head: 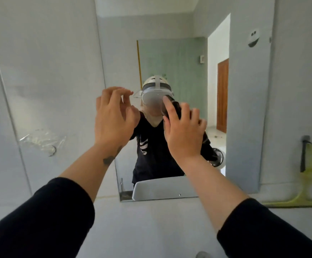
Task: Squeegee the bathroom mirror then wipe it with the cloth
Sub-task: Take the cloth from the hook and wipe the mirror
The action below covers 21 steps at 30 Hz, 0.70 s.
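The bathroom mirror [248,94] hangs on the wall straight ahead and reflects a person in a black top. My right hand [184,131] is raised against the glass near its middle, fingers spread over a small dark cloth [175,107] that shows only between and above the fingers. My left hand [114,118] is lifted just left of it, over the mirror's left edge, fingers apart and curled, holding nothing. The squeegee [304,161], yellow-green with a dark handle, rests against the wall to the right of the mirror, blade down.
A white basin appears only as a reflection [162,189] at the mirror's lower edge. On the left wall panel [39,71] sits a small hook [52,150] under clear tape. A grey object [203,255] peeks in at the bottom edge.
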Each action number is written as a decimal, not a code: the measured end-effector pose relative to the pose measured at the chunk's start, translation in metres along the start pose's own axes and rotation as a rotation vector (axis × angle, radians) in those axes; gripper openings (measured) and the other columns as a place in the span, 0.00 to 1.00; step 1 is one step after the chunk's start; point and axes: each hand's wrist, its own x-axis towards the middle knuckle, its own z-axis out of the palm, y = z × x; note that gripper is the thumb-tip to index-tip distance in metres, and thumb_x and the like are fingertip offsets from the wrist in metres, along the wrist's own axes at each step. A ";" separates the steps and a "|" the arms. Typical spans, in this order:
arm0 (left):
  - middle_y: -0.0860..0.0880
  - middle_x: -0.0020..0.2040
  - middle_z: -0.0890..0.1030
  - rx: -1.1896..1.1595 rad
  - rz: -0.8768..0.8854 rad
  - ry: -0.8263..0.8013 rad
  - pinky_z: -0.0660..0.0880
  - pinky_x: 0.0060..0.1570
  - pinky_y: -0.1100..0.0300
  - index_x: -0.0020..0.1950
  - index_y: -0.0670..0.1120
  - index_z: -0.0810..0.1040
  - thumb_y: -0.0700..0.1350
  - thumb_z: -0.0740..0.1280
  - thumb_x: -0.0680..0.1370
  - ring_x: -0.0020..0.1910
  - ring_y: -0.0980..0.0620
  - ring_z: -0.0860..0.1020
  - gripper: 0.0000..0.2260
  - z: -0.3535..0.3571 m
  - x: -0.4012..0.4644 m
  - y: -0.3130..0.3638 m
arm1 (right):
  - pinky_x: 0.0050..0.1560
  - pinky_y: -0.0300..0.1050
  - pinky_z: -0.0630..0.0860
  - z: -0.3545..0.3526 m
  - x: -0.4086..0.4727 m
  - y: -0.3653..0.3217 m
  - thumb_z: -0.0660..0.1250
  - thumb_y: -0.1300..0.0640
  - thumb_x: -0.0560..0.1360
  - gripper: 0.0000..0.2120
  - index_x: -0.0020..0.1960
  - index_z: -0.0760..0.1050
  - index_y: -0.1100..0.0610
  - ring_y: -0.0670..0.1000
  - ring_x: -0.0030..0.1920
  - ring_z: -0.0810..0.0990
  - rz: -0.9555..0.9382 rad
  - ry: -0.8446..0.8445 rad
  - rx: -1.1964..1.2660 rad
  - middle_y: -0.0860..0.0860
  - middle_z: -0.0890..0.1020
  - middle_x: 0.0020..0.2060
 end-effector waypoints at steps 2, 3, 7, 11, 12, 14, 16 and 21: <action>0.51 0.61 0.71 -0.027 -0.033 0.033 0.64 0.53 0.75 0.60 0.49 0.73 0.37 0.59 0.74 0.61 0.52 0.68 0.16 -0.006 -0.011 -0.012 | 0.44 0.53 0.70 0.005 -0.001 -0.027 0.64 0.50 0.77 0.25 0.72 0.62 0.46 0.58 0.50 0.75 -0.101 -0.045 0.000 0.54 0.76 0.55; 0.52 0.61 0.71 -0.017 -0.053 0.037 0.62 0.50 0.78 0.60 0.49 0.73 0.36 0.59 0.75 0.61 0.53 0.68 0.16 -0.009 -0.018 -0.019 | 0.45 0.54 0.70 0.007 -0.004 -0.039 0.66 0.52 0.76 0.27 0.72 0.61 0.46 0.58 0.50 0.75 -0.141 -0.064 -0.003 0.55 0.76 0.56; 0.49 0.66 0.69 0.078 -0.122 -0.001 0.61 0.53 0.72 0.66 0.46 0.68 0.33 0.59 0.75 0.65 0.51 0.66 0.21 -0.017 -0.048 -0.053 | 0.47 0.57 0.71 0.015 -0.024 -0.070 0.63 0.57 0.74 0.30 0.74 0.58 0.47 0.61 0.54 0.73 -0.347 -0.117 -0.042 0.57 0.74 0.59; 0.49 0.71 0.65 0.167 -0.115 -0.054 0.62 0.57 0.66 0.70 0.44 0.66 0.33 0.59 0.76 0.67 0.50 0.65 0.22 -0.019 -0.076 -0.073 | 0.49 0.59 0.73 0.019 -0.050 -0.071 0.63 0.59 0.71 0.33 0.74 0.59 0.47 0.63 0.56 0.74 -0.537 -0.131 -0.068 0.58 0.73 0.59; 0.50 0.72 0.64 0.174 -0.109 -0.069 0.63 0.58 0.65 0.70 0.45 0.65 0.34 0.59 0.77 0.68 0.50 0.64 0.22 -0.018 -0.081 -0.075 | 0.49 0.60 0.73 0.020 -0.058 -0.069 0.64 0.60 0.71 0.33 0.74 0.59 0.47 0.63 0.56 0.74 -0.578 -0.136 -0.066 0.58 0.73 0.59; 0.51 0.74 0.62 0.177 -0.105 -0.096 0.64 0.59 0.62 0.72 0.47 0.63 0.38 0.59 0.78 0.69 0.50 0.63 0.22 -0.015 -0.091 -0.076 | 0.48 0.60 0.73 0.022 -0.073 -0.060 0.63 0.60 0.71 0.33 0.74 0.58 0.47 0.63 0.56 0.74 -0.641 -0.145 -0.080 0.58 0.73 0.58; 0.51 0.75 0.59 0.175 -0.087 -0.126 0.67 0.61 0.57 0.74 0.48 0.59 0.42 0.59 0.79 0.70 0.50 0.62 0.23 -0.009 -0.100 -0.073 | 0.48 0.59 0.72 0.023 -0.082 -0.047 0.63 0.59 0.73 0.32 0.74 0.57 0.46 0.63 0.57 0.74 -0.622 -0.156 -0.114 0.57 0.74 0.58; 0.48 0.78 0.53 0.223 -0.132 -0.208 0.64 0.69 0.45 0.77 0.48 0.52 0.44 0.62 0.78 0.74 0.46 0.56 0.29 0.009 -0.123 -0.066 | 0.47 0.56 0.71 0.021 -0.085 0.001 0.64 0.53 0.77 0.27 0.73 0.60 0.44 0.61 0.56 0.75 -0.383 -0.115 -0.138 0.57 0.76 0.61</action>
